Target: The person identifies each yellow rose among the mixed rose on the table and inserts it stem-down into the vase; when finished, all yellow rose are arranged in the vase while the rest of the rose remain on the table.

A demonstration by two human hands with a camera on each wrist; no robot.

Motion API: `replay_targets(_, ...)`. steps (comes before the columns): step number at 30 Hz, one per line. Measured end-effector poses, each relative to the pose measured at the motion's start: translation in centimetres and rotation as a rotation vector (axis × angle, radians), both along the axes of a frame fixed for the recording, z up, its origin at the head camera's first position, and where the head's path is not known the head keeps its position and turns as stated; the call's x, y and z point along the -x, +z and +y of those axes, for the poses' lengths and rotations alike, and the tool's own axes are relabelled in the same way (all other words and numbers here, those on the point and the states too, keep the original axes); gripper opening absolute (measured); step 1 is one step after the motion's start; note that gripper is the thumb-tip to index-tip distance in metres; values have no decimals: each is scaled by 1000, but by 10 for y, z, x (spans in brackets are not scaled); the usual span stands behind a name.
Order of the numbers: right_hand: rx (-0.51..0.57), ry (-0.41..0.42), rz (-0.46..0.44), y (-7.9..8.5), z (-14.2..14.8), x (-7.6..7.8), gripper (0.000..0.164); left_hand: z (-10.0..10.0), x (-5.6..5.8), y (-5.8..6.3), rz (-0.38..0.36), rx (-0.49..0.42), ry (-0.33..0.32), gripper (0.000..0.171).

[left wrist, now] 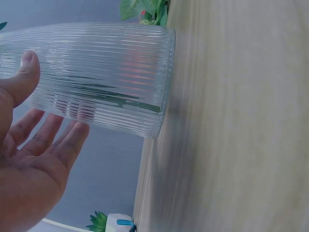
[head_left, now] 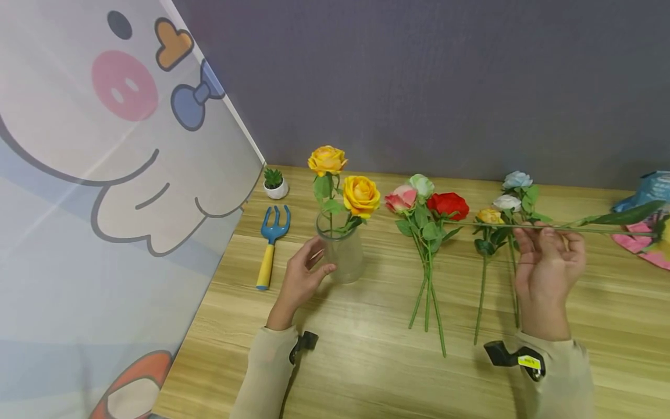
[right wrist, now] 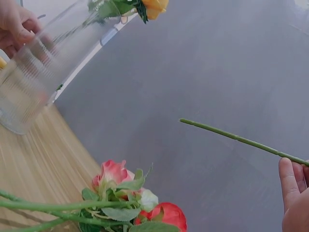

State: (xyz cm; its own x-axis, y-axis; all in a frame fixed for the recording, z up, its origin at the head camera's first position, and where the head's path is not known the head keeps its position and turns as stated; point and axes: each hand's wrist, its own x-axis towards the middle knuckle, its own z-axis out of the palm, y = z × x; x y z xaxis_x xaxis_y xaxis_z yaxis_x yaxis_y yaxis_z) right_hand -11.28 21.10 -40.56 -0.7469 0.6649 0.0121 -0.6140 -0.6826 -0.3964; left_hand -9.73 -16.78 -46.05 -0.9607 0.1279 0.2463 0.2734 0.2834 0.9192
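A clear ribbed glass vase (head_left: 345, 259) stands upright on the table with two yellow roses (head_left: 361, 196) in it. My left hand (head_left: 306, 273) holds the vase's left side, thumb at the front and fingers behind; the left wrist view shows the thumb against the ribbed glass (left wrist: 111, 72). Off to the right, my right hand (head_left: 549, 267) pinches a long green stem (head_left: 492, 225) between thumb and fingers. The stem lies nearly level above the table, its bare end (right wrist: 207, 126) pointing left towards the vase. Its yellow bloom (head_left: 666, 233) is partly cut off at the right edge.
Between the hands lie pink, pale green and red roses (head_left: 448, 206). Yellow, white and blue flowers (head_left: 517, 180) lie by my right hand. A blue and yellow hand fork (head_left: 269, 244) and potted succulent (head_left: 275, 183) are at left. Blue and pink items (head_left: 646, 192) sit far right.
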Motion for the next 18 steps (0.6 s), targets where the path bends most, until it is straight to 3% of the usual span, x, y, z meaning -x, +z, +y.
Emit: replay_targets(18, -21, 45, 89, 9, -12, -9, 15, 1, 0, 0, -12, 3, 7, 68)
